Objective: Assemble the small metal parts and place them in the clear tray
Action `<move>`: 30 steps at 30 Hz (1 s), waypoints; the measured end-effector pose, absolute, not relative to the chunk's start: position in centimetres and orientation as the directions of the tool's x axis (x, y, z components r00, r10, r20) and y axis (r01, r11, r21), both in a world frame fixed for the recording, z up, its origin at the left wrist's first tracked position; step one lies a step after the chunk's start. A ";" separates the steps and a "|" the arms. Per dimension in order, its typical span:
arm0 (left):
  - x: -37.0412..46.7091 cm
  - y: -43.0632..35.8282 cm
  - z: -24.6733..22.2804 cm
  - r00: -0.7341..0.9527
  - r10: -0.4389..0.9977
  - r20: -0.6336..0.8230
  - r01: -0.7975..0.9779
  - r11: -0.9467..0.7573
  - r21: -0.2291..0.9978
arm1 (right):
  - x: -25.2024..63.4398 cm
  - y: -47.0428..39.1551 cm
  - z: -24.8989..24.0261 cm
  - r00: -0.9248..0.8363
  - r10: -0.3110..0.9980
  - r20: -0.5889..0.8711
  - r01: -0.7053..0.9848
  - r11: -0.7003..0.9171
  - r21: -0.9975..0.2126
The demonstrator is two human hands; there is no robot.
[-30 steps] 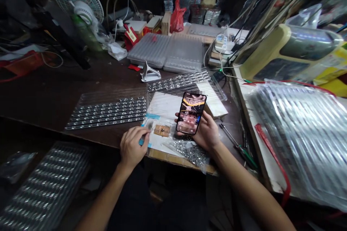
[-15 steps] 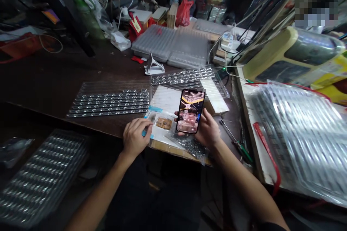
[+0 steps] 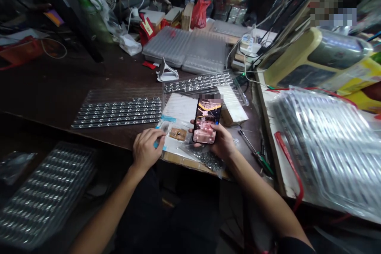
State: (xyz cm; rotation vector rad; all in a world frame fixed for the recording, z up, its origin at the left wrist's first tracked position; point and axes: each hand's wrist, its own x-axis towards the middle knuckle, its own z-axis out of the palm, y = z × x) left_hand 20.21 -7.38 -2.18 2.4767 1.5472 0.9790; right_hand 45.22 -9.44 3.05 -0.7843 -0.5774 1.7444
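A lit smartphone (image 3: 206, 127) showing its lock screen is held in my right hand (image 3: 224, 143), the thumb lying over the right part of the screen. My left hand (image 3: 148, 147) rests at the left edge of a white board (image 3: 181, 105), fingers curled and fingertips together; whatever is between them is too small to make out. Just right of those fingertips lies a brown piece with a small dark ring (image 3: 178, 133). Below the phone is a clear bag of small metal parts (image 3: 208, 159).
Trays of shiny strips lie on the dark table (image 3: 119, 113), behind the board (image 3: 199, 82) and on the right (image 3: 324, 147). A green-handled screwdriver (image 3: 258, 154) is right of my right hand. A white stand (image 3: 166, 72) and clear trays (image 3: 184, 47) sit farther back.
My right thumb has moved from beside the phone onto its screen. The whole view has shifted slightly; my left hand keeps nearly the same pose.
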 end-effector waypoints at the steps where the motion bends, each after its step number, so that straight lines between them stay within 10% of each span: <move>1: 20.2 -7.4 -2.2 0.293 0.826 0.481 0.789 -0.494 0.367 | 45.2 -9.4 3.1 -0.203 0.953 -0.226 -0.637 -0.304 -0.708; 30: 20.3 -7.4 -2.2 0.301 0.824 0.479 0.803 -0.490 0.339 | 45.1 -9.6 2.9 -0.201 0.948 -0.246 -0.652 -0.317 -0.689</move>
